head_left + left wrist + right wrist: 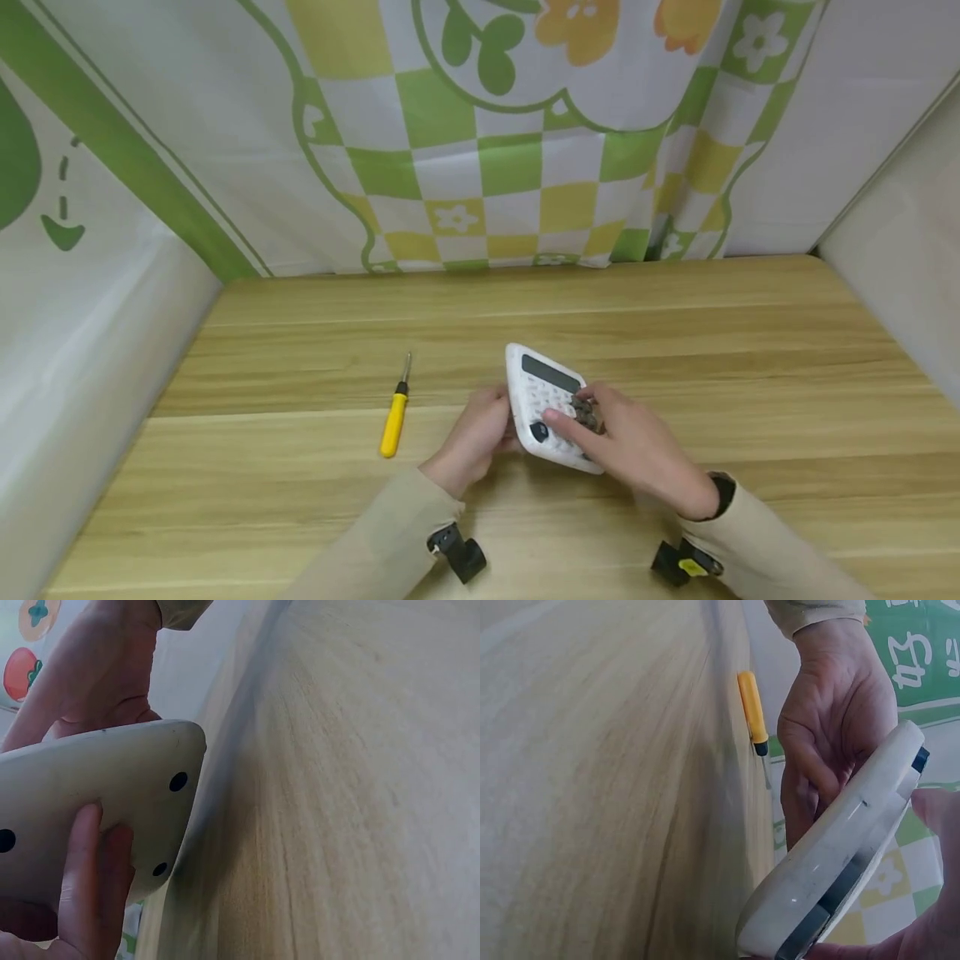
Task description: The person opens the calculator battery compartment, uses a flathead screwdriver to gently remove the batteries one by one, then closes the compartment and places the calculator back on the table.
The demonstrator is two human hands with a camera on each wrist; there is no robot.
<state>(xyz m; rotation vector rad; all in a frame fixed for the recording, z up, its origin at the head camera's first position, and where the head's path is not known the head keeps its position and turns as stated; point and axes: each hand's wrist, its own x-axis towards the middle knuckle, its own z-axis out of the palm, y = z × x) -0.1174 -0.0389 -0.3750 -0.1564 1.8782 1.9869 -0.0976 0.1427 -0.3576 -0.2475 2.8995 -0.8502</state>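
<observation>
A white calculator (536, 398) with a dark display and dark keys at its right side is held tilted over the table. My left hand (478, 427) holds it from the left, fingers behind its edge. The left wrist view shows fingertips (84, 847) against the calculator's pale back, where round black feet (178, 781) stand out. My right hand (637, 437) grips the right side, thumb over the lower keys and fingers at the right edge, partly covering the keypad. Left of both hands lies a yellow-handled screwdriver (393, 421), its shaft pointing away from me.
The wood-grain table (285, 350) runs back to a green, white and yellow checked curtain (510, 167). White cloth walls (97, 333) border it left and right. A small black camera (459, 554) sits on the left sleeve, another (678, 562) on the right.
</observation>
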